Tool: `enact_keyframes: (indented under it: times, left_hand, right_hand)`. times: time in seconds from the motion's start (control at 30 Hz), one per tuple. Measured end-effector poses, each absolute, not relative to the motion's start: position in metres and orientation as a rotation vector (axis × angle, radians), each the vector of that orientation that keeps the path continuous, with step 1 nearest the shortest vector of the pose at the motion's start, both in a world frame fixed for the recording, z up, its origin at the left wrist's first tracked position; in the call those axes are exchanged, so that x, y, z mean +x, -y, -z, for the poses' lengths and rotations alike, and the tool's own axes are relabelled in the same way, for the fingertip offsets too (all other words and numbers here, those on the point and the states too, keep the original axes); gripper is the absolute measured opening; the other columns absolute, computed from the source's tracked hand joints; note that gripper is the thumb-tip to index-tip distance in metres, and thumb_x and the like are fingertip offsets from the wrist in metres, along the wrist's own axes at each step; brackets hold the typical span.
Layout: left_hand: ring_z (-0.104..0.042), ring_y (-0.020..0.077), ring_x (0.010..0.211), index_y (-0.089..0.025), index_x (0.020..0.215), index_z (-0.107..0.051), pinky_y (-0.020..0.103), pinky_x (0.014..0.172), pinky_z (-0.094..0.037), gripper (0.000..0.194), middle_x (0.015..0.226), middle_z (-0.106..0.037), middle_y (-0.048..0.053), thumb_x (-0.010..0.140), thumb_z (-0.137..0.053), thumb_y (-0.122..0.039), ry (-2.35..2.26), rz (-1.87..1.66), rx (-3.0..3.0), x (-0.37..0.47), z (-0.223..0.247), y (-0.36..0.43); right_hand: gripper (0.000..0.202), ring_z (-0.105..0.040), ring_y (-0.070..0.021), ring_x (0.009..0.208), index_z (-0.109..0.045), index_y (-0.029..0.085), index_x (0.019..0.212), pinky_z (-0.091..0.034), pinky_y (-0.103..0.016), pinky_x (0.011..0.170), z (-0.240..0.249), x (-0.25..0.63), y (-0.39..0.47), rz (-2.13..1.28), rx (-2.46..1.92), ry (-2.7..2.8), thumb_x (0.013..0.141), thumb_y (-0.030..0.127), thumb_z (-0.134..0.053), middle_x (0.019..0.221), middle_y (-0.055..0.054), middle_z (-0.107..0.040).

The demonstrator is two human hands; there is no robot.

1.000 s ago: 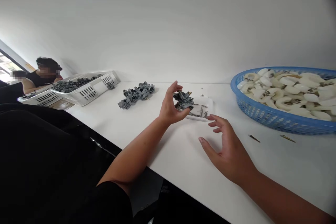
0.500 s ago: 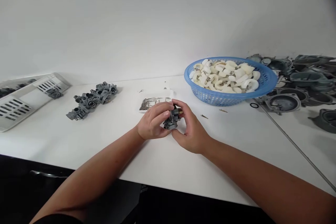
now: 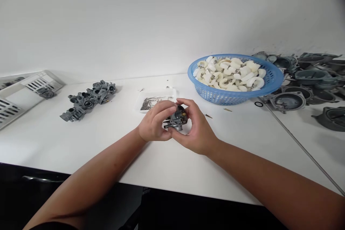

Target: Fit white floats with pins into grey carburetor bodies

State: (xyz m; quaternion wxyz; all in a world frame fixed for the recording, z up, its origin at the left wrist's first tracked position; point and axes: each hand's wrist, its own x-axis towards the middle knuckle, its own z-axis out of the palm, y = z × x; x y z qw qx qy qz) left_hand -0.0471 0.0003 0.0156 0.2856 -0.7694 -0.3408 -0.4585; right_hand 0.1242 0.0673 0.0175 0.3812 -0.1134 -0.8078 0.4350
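Note:
Between my two hands is a small grey metal carburetor (image 3: 178,118) with a brass fitting on its face, held just above the white table. My left hand (image 3: 155,121) wraps its left side, the fingers bent over the top. From the right, my right hand (image 3: 196,129) grips it with the thumb low and the fingers behind. Parts of the carburetor are hidden by my fingers. Right behind my left hand lies a white tray (image 3: 138,105) with thin metal pins (image 3: 151,102) in it. Two small brass needles lie to the right, one a jet needle (image 3: 228,109).
A blue basket (image 3: 215,97) heaped with white floats stands back right. Grey carburetor bowls and castings (image 3: 288,100) pile up beyond it, beside a black ring (image 3: 258,104). More carburetor bodies (image 3: 88,101) lie left, near a white slotted crate (image 3: 40,82). A seam crosses the table at right.
The carburetor has turned in my hands, so more of its brass-fitted face and lower body shows. My view has shifted slightly, uncovering more of the white tray.

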Motion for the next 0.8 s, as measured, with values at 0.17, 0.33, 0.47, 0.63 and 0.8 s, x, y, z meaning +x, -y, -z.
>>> enact_keyframes:
  times: [0.17, 0.33, 0.47, 0.63, 0.8]
  left_hand:
    - [-0.065, 0.0264, 0.101, -0.018, 0.147, -0.04, 0.042, 0.082, -0.061, 0.071, 0.112, -0.064, 0.014, 0.082, -0.067, -0.026, 1.101, 1.206, -2.141, -0.04, -0.016, 0.004]
    - [-0.065, 0.024, 0.094, -0.018, 0.136, -0.043, 0.04, 0.079, -0.059, 0.066, 0.108, -0.063, 0.012, 0.074, -0.065, -0.016, 1.171, 1.267, -2.27, -0.04, -0.012, 0.004]
    - [-0.064, 0.0239, 0.092, -0.019, 0.133, -0.044, 0.039, 0.075, -0.057, 0.064, 0.108, -0.062, 0.012, 0.072, -0.065, -0.015, 1.245, 1.298, -2.322, -0.039, -0.01, 0.003]
    - [-0.064, 0.0242, 0.096, -0.02, 0.133, -0.045, 0.04, 0.079, -0.057, 0.062, 0.112, -0.063, 0.012, 0.075, -0.066, -0.015, 1.369, 1.224, -2.369, -0.04, -0.014, 0.005]
    - [-0.061, 0.027, 0.102, -0.019, 0.136, -0.042, 0.044, 0.085, -0.055, 0.069, 0.116, -0.061, 0.014, 0.073, -0.067, -0.018, 1.404, 1.171, -2.405, -0.045, -0.018, 0.007]
  right_hand:
    - [0.057, -0.065, -0.0233, 0.096, -0.048, 0.023, 0.122, -0.058, -0.038, 0.076, -0.025, 0.125, -0.066, -1.119, -0.505, 2.098, 0.071, 0.026, -0.073, 0.116, -0.008, -0.063]
    - [0.045, -0.067, -0.0226, 0.098, -0.049, 0.024, 0.117, -0.057, -0.037, 0.075, -0.029, 0.127, -0.064, -1.125, -0.579, 2.194, 0.076, 0.03, -0.067, 0.117, -0.007, -0.062]
    - [0.037, -0.067, -0.021, 0.09, -0.049, 0.025, 0.11, -0.054, -0.036, 0.069, -0.032, 0.128, -0.066, -1.081, -0.656, 2.274, 0.077, 0.032, -0.065, 0.111, -0.004, -0.063]
    - [0.036, -0.066, -0.0194, 0.084, -0.049, 0.025, 0.109, -0.052, -0.035, 0.066, -0.034, 0.129, -0.069, -1.077, -0.673, 2.293, 0.079, 0.035, -0.065, 0.105, -0.002, -0.065]
    - [0.042, -0.066, -0.0193, 0.086, -0.049, 0.025, 0.117, -0.052, -0.034, 0.067, -0.033, 0.129, -0.068, -1.112, -0.626, 2.287, 0.081, 0.039, -0.067, 0.105, -0.002, -0.067]
